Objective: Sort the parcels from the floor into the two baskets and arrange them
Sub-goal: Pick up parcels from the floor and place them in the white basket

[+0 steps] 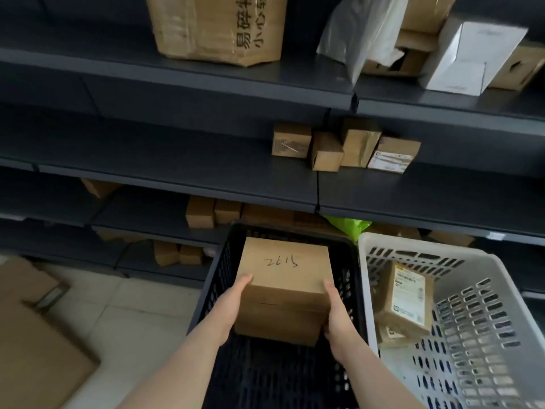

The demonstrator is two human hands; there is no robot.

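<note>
Parcel [284, 278] over black basket [219, 276], nearer left wall

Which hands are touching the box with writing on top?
Touching: the head view shows the left hand and right hand clasping opposite sides of the box.

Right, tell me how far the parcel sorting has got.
Done: a labelled parcel and a smaller parcel lie in the white basket. In hand: the left hand and right hand grip a brown box over the black basket. Left: setting it down. On the floor only a cardboard piece shows, so I cannot tell what remains.
</note>
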